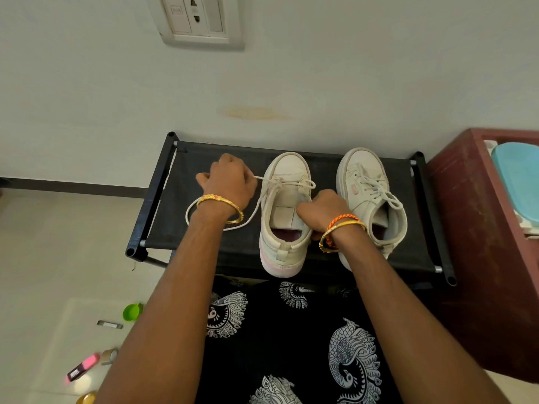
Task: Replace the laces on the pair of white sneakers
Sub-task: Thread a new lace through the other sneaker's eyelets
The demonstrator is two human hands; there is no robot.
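Two white sneakers stand side by side on a black fabric rack (204, 158), toes toward the wall. The left sneaker (287, 170) has its lace mostly out, threaded only near the toe. My left hand (230, 182) grips that white lace (248, 220), which loops out to the left and back under my wrist. My right hand (320, 211) holds the right upper edge of the same sneaker's opening, fingers curled on it. The right sneaker (370, 196) is fully laced and nobody touches it.
A dark red cabinet (478, 228) with a blue lid (519, 182) on top stands right of the rack. On the floor at lower left lie a green cap (131, 312), a pink marker (83, 365) and a tape roll (110, 354). The wall lies directly behind the rack.
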